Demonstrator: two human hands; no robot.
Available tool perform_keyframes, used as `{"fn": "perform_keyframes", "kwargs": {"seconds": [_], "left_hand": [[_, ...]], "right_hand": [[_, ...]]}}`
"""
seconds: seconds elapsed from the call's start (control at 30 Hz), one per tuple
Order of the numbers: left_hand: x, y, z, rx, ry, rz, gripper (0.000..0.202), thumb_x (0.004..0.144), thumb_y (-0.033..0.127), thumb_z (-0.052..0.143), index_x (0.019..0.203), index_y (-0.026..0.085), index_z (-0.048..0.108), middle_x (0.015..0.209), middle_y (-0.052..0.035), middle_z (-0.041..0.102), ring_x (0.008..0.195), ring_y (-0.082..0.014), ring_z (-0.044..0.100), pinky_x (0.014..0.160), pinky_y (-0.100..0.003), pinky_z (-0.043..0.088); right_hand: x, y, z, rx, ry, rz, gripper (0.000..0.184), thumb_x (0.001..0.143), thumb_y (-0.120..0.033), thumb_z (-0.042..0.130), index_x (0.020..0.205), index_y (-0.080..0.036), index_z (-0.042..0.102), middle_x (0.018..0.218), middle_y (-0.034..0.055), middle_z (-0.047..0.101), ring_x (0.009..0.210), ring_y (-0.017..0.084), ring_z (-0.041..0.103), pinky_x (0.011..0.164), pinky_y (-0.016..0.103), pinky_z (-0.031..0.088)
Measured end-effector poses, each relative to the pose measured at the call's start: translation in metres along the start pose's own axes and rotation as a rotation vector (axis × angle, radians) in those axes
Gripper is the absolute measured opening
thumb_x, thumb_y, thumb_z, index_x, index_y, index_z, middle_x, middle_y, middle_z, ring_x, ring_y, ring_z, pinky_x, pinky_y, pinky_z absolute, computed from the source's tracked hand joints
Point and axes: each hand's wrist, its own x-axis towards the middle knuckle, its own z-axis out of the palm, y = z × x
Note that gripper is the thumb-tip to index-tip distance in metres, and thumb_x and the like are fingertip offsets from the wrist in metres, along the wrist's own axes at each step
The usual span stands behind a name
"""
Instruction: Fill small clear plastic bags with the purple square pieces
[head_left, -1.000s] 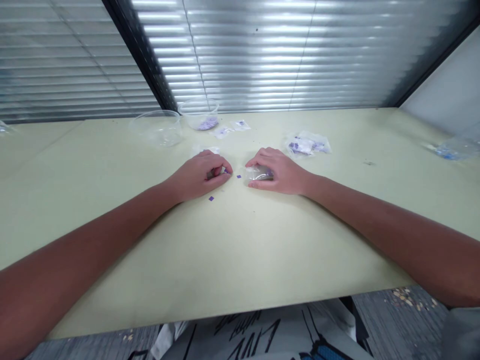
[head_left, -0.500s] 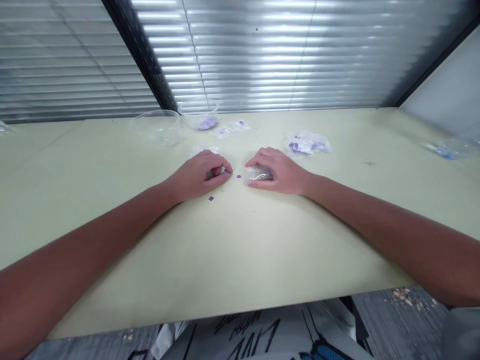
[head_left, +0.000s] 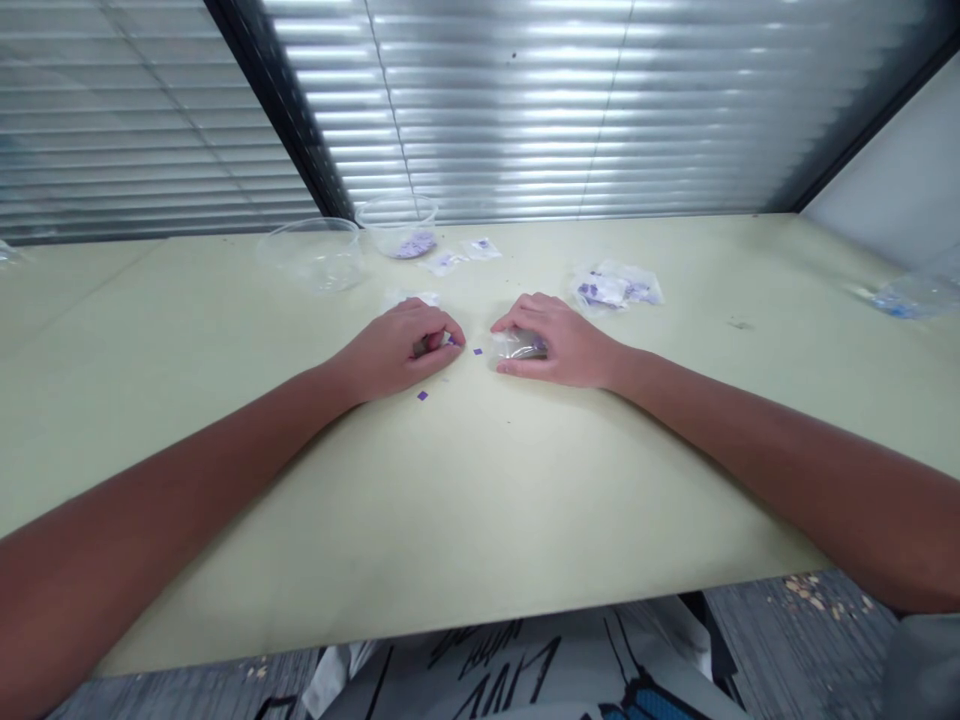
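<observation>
the left hand [head_left: 391,352] is closed in a pinch, its fingertips and thumb brought together on a small item [head_left: 435,345] that is mostly hidden, with a trace of purple seen at the fingertips; the right hand [head_left: 559,345] is curved down over a clear plastic bag [head_left: 514,347], which is gripped lightly between thumb and fingers and pressed to the tabletop [head_left: 480,500]; both hands are placed near the middle of the tabletop, a little toward the far edge; tiny purple squares [head_left: 478,351] are scattered between and just below the hands; two clear plastic cups [head_left: 315,256] are set along the far edge, one holding purple pieces [head_left: 415,246]; a crumpled packet [head_left: 615,290] lies to the right; the bag is judged light, soft and slippery, so it would be better held by a gathered fold than by its smooth face; the small item cannot be judged for stiffness, being hidden by the fingers.
</observation>
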Motion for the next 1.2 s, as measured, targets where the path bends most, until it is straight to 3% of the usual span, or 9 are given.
{"fn": "perform_keyframes", "kwargs": {"seconds": [1.2], "left_hand": [[0.0014,0.0012,-0.0002,0.02,-0.013,-0.006,0.025,0.102,0.043,0.06,0.105,0.026,0.077,0.076,-0.0018,0.061,0.09,-0.0239,0.06,0.079,-0.034,0.046]], "right_hand": [[0.0003,0.0038,0.0013,-0.002,0.02,-0.025,0.041,0.095,-0.058,0.074,0.121,-0.026,0.071,0.113,0.0097,0.07,0.105,0.031,0.064,0.103,0.049,0.045]]}}
